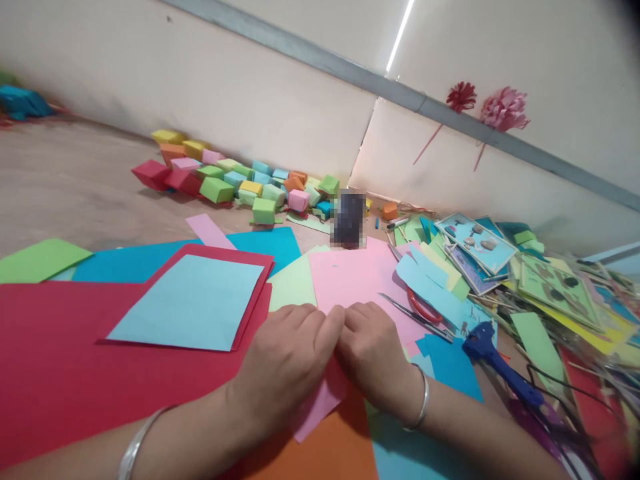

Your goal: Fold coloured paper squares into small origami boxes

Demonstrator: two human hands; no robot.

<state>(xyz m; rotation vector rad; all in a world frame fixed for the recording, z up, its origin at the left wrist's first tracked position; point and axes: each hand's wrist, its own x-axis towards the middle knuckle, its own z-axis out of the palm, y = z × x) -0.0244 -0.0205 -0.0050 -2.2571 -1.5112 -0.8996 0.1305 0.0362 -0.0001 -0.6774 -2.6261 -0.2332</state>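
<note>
My left hand (pixel 285 363) and my right hand (pixel 373 350) are side by side, fingers curled down and pressed on a pink sheet of paper (pixel 350 280). A folded part of the pink paper (pixel 320 403) sticks out below my hands. Both hands pinch the sheet where their fingertips meet. Each wrist wears a silver bangle. A light blue square sheet (pixel 193 303) lies on a red sheet (pixel 60 360) just left of my left hand. Scissors with red handles (pixel 417 310) lie just right of my right hand.
Several folded paper boxes (pixel 235 183) in many colours lie in a row by the wall. A blue glue gun (pixel 500 363) with its cord lies at the right. Picture cards (pixel 475 243) and paper scraps pile up at the far right. An orange sheet (pixel 335 453) lies under my wrists.
</note>
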